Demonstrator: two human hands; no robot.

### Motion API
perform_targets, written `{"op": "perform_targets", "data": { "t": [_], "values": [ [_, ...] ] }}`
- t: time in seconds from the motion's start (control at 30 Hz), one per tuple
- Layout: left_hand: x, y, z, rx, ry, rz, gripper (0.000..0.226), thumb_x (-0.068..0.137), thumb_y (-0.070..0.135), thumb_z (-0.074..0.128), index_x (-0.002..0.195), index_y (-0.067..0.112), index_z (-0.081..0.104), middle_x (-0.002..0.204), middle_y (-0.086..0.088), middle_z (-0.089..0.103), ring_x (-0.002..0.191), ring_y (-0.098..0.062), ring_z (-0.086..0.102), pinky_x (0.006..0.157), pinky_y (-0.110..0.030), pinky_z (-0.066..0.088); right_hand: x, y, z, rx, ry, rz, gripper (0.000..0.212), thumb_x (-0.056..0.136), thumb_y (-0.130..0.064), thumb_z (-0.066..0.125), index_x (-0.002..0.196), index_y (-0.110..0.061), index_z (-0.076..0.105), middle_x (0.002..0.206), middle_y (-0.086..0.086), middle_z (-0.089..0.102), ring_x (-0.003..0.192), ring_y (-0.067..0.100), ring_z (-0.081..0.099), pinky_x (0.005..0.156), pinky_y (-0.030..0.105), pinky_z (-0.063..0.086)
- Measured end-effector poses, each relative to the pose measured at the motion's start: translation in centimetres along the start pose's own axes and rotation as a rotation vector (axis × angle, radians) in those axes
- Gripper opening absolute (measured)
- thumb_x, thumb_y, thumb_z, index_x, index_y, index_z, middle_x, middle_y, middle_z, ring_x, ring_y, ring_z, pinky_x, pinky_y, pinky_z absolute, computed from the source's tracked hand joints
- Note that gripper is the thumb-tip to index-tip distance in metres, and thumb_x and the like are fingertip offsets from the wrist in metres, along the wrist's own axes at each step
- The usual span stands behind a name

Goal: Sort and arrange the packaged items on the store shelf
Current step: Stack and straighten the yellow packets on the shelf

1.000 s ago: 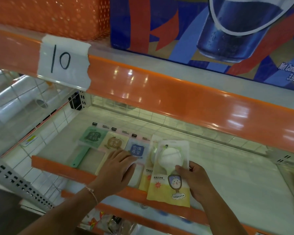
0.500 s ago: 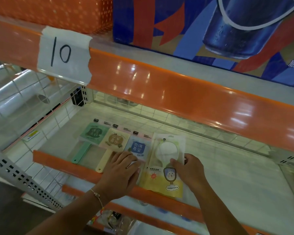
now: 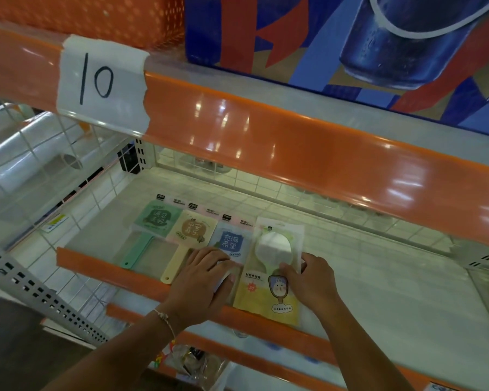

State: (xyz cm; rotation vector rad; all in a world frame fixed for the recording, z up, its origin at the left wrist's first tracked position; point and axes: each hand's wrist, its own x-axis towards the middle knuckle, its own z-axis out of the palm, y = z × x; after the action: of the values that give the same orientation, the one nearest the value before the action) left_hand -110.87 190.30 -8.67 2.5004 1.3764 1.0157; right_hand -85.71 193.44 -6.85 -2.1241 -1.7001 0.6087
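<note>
On the white shelf, near its orange front edge, the left hand presses flat on the blue-carded packaged fan; the right hand pinches the yellow-and-clear packaged mirror pouch.

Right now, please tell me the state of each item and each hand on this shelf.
Green fan: flat, leftmost.
Beige fan: flat, second.
Blue fan: flat, handle under left hand.
Mirror pack: flat, rightmost, overhanging the shelf edge.
Left hand: resting on blue fan.
Right hand: holding mirror pack.

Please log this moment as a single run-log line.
left hand: resting on blue package | right hand: holding mirror package | shelf: four packages in a row
</note>
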Motion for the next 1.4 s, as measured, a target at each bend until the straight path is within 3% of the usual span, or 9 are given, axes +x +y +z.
{"op": "perform_targets", "data": {
  "t": [0.23, 0.37, 0.53, 0.7, 0.83, 1.03, 1.2, 1.4],
  "values": [
    [0.0, 0.1, 0.0, 0.018, -0.003, -0.012, 0.027, 0.09, 0.028, 0.05, 0.104, 0.013, 0.068, 0.102, -0.001, 0.062, 0.102, -0.021, 0.054, 0.094, -0.03, 0.038, -0.5, -0.4, -0.2, -0.007, -0.004, 0.029, 0.043, 0.081, -0.058, 0.062, 0.084, -0.016, 0.063, 0.082, 0.004, 0.065, 0.071, 0.016, 0.062, 0.066, 0.036, 0.055],
    [0.1, 0.1, 0.1, 0.018, 0.003, -0.01, 0.026, 0.091, 0.028, 0.05, 0.104, 0.013, 0.067, 0.102, -0.001, 0.062, 0.102, -0.022, 0.054, 0.094, -0.031, 0.039, -1.5, -0.7, -0.7, 0.031, 0.027, 0.041, 0.045, 0.086, -0.048, 0.066, 0.103, -0.006, 0.063, 0.092, 0.009, 0.065, 0.081, 0.022, 0.062, 0.069, 0.033, 0.05],
    [0.0, 0.2, -0.1, 0.014, -0.022, -0.03, 0.029, 0.092, 0.028, 0.049, 0.104, 0.011, 0.068, 0.103, -0.002, 0.062, 0.103, -0.022, 0.054, 0.095, -0.031, 0.039, -2.5, -0.3, -1.0, 0.159, 0.028, 0.068, 0.066, 0.086, -0.048, 0.068, 0.141, -0.018, 0.047, 0.106, -0.002, 0.06, 0.092, 0.013, 0.059, 0.08, 0.026, 0.045],
    [0.4, 0.6, -0.5, 0.008, -0.031, -0.062, 0.026, 0.091, 0.028, 0.049, 0.105, 0.014, 0.067, 0.104, 0.0, 0.062, 0.103, -0.021, 0.053, 0.093, -0.036, 0.042, -3.2, -0.2, -1.8, 0.238, 0.039, 0.069, 0.06, 0.085, -0.045, 0.069, 0.137, -0.022, 0.051, 0.103, -0.006, 0.062, 0.088, 0.009, 0.061, 0.081, 0.027, 0.048],
    [1.3, 2.2, -0.1, -0.051, 0.051, -0.089, 0.022, 0.093, 0.025, 0.051, 0.1, 0.013, 0.068, 0.099, 0.001, 0.063, 0.097, -0.019, 0.054, 0.089, -0.031, 0.04, -3.4, 0.4, -3.0, 0.26, 0.071, 0.055, 0.05, 0.086, -0.039, 0.07, 0.131, -0.022, 0.057, 0.102, -0.008, 0.063, 0.083, -0.001, 0.059, 0.08, 0.026, 0.048],
    [4.9, 6.2, 2.0, -0.11, 0.01, -0.091, 0.029, 0.095, 0.028, 0.046, 0.103, 0.011, 0.067, 0.1, 0.0, 0.062, 0.096, -0.019, 0.054, 0.083, -0.036, 0.045, -3.5, 3.9, -7.0, 0.258, 0.121, 0.076, 0.043, 0.087, -0.038, 0.069, 0.126, -0.02, 0.061, 0.101, -0.009, 0.062, 0.079, -0.005, 0.057, 0.079, 0.024, 0.046],
    [8.9, 12.1, 5.1, -0.135, 0.006, -0.02, 0.036, 0.095, 0.032, 0.043, 0.106, 0.01, 0.069, 0.1, -0.001, 0.065, 0.098, -0.019, 0.056, 0.087, -0.031, 0.043, -4.6, 9.8, -12.1, 0.262, 0.21, 0.149, 0.044, 0.088, -0.036, 0.069, 0.128, -0.021, 0.06, 0.103, -0.008, 0.062, 0.077, -0.005, 0.057, 0.083, 0.026, 0.05],
    [13.4, 20.9, 10.8, -0.177, 0.008, 0.175, 0.025, 0.093, 0.022, 0.049, 0.102, 0.007, 0.067, 0.094, -0.004, 0.064, 0.092, -0.023, 0.057, 0.083, -0.035, 0.045, -6.7, 18.7, -17.9, 0.278, 0.318, 0.254, 0.045, 0.088, -0.038, 0.068, 0.128, -0.019, 0.059, 0.102, -0.007, 0.062, 0.083, 0.007, 0.061, 0.08, 0.029, 0.051]
  ]
}}
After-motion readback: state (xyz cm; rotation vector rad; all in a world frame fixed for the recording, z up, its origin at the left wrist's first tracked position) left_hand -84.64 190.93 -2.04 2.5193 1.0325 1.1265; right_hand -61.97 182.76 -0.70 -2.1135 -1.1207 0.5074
